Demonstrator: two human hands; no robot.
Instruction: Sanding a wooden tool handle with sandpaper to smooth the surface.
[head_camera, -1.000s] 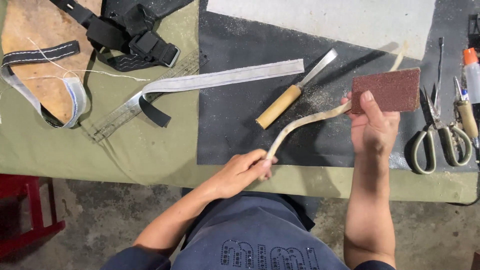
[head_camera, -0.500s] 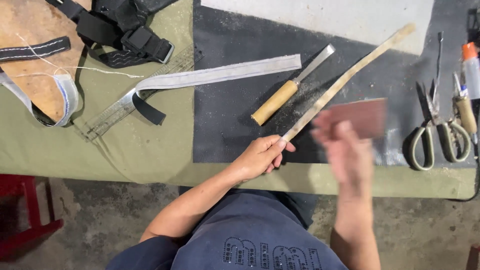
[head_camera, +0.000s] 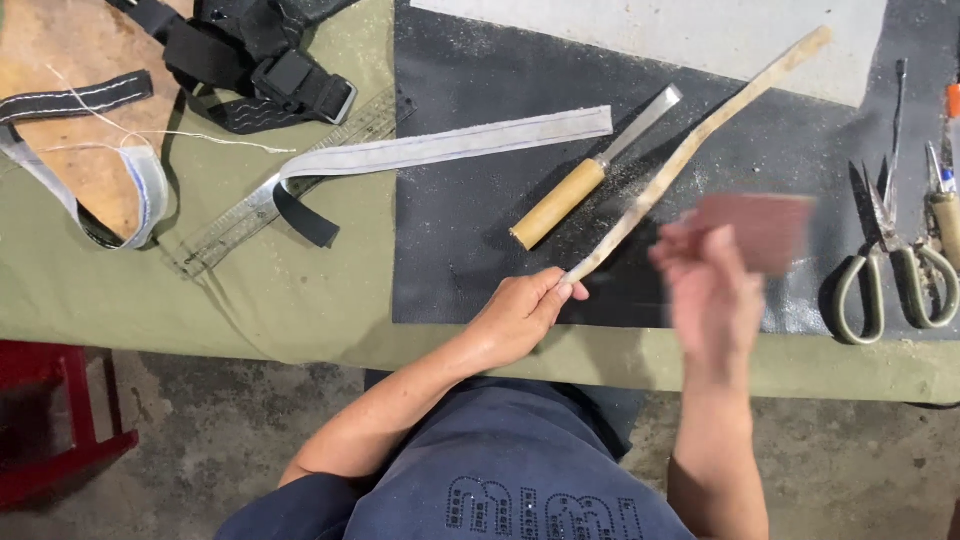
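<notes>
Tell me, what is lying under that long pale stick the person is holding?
The pale stick, held at its near end by the left hand, stretches over a black mat dusted with light powder. Its far tip reaches a grey sheet. The mat hides whatever lies beneath it.

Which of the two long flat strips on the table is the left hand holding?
The thin pale wooden strip, gripped at its near end by the left hand. The grey fabric strap lies untouched beside the ruler.
</notes>
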